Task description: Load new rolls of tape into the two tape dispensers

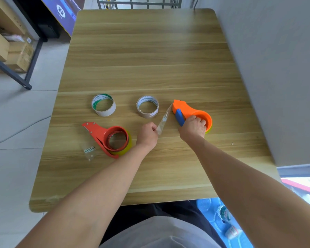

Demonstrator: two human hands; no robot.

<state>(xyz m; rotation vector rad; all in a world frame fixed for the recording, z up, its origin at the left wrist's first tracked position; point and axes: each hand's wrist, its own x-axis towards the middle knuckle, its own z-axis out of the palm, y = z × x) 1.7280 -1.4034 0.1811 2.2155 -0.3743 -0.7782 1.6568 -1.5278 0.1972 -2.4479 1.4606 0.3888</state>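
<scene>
An orange tape dispenser (188,109) with a blue lever lies right of centre on the wooden table (150,56); my right hand (192,127) grips its round body. A clear tape strip (164,119) stretches from its nose to my left hand (147,135), which pinches the strip's end. A red tape dispenser (104,136) with a yellowish roll in it lies at the left. Behind stand two cardboard cores: one with green print (103,105), one brownish (147,106).
A crumpled piece of clear tape (89,151) lies by the red dispenser. A grey wall (276,68) runs along the table's right edge. Shelving with boxes (9,51) stands far left. Plastic bottles (225,217) lie on a blue mat by my right side.
</scene>
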